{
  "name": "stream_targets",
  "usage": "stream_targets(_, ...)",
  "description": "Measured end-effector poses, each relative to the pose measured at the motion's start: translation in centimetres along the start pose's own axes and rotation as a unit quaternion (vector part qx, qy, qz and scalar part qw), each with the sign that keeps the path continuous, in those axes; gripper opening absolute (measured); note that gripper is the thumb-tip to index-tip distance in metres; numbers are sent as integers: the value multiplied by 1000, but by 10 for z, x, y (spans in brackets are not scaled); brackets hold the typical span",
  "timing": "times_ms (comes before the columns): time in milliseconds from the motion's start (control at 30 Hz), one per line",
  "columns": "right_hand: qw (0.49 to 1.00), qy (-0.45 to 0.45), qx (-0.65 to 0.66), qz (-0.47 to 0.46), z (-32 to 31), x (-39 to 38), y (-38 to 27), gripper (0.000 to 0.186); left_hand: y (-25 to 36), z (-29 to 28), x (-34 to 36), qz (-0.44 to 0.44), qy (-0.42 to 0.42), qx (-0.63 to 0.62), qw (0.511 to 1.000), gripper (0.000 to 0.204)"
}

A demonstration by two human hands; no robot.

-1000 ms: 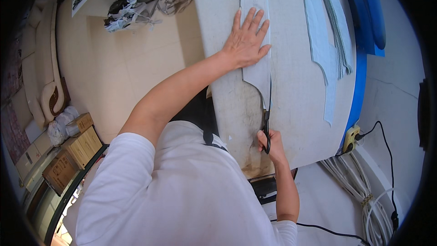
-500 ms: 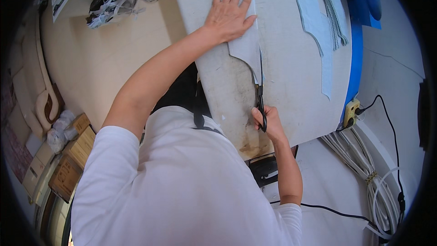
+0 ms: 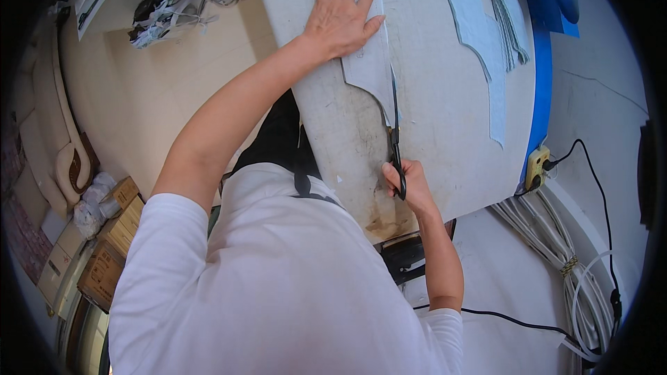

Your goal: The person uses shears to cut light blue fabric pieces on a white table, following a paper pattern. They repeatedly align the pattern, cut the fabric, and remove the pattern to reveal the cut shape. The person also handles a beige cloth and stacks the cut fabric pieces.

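My left hand [image 3: 344, 21] lies flat, fingers spread, on a long pale, curved-edged piece of material [image 3: 365, 75] on the worktable [image 3: 445, 160]. My right hand [image 3: 410, 182] grips the black handles of long scissors [image 3: 395, 160], whose blades point away from me along the right edge of that piece, near its narrow lower end. To the right lie a light blue cut piece [image 3: 472, 31] and a stack of similar layered strips [image 3: 507, 24].
Blue boards [image 3: 542, 97] edge the table's right side, with a power socket [image 3: 536, 170], black cables and a bundled white cable [image 3: 549, 250] below. Left are scraps [image 3: 156, 14] beside a shelf, a cream sofa [image 3: 76, 153] and cardboard boxes [image 3: 104, 278].
The view has shifted, so the table and its contents sit higher in the picture. My hands stay in much the same places on the piece and scissors, the left perhaps slightly farther up.
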State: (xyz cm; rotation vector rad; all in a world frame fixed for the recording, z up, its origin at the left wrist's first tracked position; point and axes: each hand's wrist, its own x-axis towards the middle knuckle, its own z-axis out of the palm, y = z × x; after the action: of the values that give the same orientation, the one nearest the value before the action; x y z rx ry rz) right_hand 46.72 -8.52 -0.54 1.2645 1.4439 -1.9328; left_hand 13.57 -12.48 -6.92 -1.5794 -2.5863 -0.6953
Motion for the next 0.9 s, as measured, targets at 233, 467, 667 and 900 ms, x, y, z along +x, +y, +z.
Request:
stream_targets(233, 1000, 2, -2, 2, -1, 1, 3, 47, -5, 2, 4, -1, -8, 2, 1000, 71)
stream_targets(467, 1000, -5, -19, 0, 0, 1, 2, 49, -23, -7, 18, 17, 28, 21, 999, 66)
stream_targets(667, 1000, 2, -21, 1, 0, 0, 1, 49, 0, -35, -48, 202, -48, -170, 963, 55)
stream_targets(900, 1000, 6, -24, 16, 1, -2, -5, 49, 7, -35, -74, 219, -86, -163, 958, 54)
